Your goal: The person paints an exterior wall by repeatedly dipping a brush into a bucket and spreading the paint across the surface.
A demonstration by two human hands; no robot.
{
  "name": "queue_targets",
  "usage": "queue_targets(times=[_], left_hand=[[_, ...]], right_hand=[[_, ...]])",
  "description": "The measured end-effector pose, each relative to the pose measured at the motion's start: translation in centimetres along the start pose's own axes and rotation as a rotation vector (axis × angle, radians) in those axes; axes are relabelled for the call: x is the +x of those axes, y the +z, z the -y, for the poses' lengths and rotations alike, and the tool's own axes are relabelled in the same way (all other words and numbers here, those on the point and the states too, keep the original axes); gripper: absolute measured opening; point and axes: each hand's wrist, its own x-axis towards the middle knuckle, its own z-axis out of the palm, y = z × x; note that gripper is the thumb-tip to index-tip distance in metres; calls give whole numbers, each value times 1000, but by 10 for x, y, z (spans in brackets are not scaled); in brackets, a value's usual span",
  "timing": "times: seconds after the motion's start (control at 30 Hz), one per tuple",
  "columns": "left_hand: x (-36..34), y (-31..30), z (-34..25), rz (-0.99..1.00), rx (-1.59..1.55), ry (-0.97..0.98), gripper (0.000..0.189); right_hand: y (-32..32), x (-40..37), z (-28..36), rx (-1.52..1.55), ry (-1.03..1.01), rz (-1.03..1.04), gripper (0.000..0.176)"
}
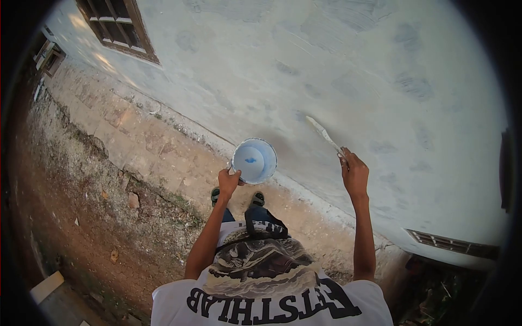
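Observation:
My left hand point(228, 182) grips the side of a small pale-blue bucket point(268, 156), its thumb at the rim. Through its mouth I see whitish walls and a patch of brighter blue at the bottom. My right hand point(354, 169) is closed around the handle of a paintbrush point(324, 133), which is smeared with white. The pale tip of the brush points up and left, right at the painted wall point(337, 70). Greyish patches and brush strokes show across the wall's surface.
A wooden-framed window point(122, 27) is set in the wall at upper left, and a vent grille point(451, 244) at lower right. A worn paved walkway point(147, 144) runs along the wall's foot, under my sandals point(257, 199). Beside it, rough earth point(98, 228) slopes down with scattered debris.

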Motion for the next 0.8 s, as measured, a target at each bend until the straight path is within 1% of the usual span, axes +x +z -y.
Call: queue_targets(times=[0.07, 0.1, 0.13, 0.17, 0.2, 0.27, 0.33, 0.4, 0.47, 0.5, 0.57, 0.6, 0.67, 0.8], left_hand=[[0, 5, 2, -4, 22, -15, 28], [-2, 8, 0, -9, 20, -12, 28], [-5, 12, -2, -20, 13, -8, 27], [-9, 16, -4, -31, 7, -5, 27], [-12, 20, -5, -40, 6, -3, 27], [-17, 28, -6, -65, -44, -10, 29], [-18, 34, 1, -67, -52, -17, 31], [-20, 41, 6, -64, -56, -22, 32], [-24, 50, 9, -80, -55, -34, 34], [-26, 53, 10, -83, -57, -33, 34], [-33, 59, 12, -68, -35, -2, 32], [-34, 63, 15, -73, -37, 1, 32], [-38, 69, 23, -104, -44, -22, 33], [-48, 86, 31, -137, -99, 0, 33]], right_hand=[[25, 15, 6, -55, -156, 54, 21], [40, 23, 8, -52, -162, 52, 21], [57, 31, 10, -82, -222, 58, 21], [66, 37, 8, -111, -283, 65, 21], [66, 41, 5, -105, -291, 64, 21], [59, 48, -5, -144, -230, 17, 22], [34, 44, -23, -137, -208, -2, 22], [6, 31, -36, -131, -180, -24, 21], [-18, 10, -44, -101, -126, -103, 21], [-25, 0, -45, -101, -129, -104, 21], [-31, -15, -43, -53, -15, -61, 21], [-25, -17, -44, -50, -21, -62, 21], [-1, -23, -45, 0, -179, -93, 21], [62, -5, -41, -33, -287, -7, 22]])
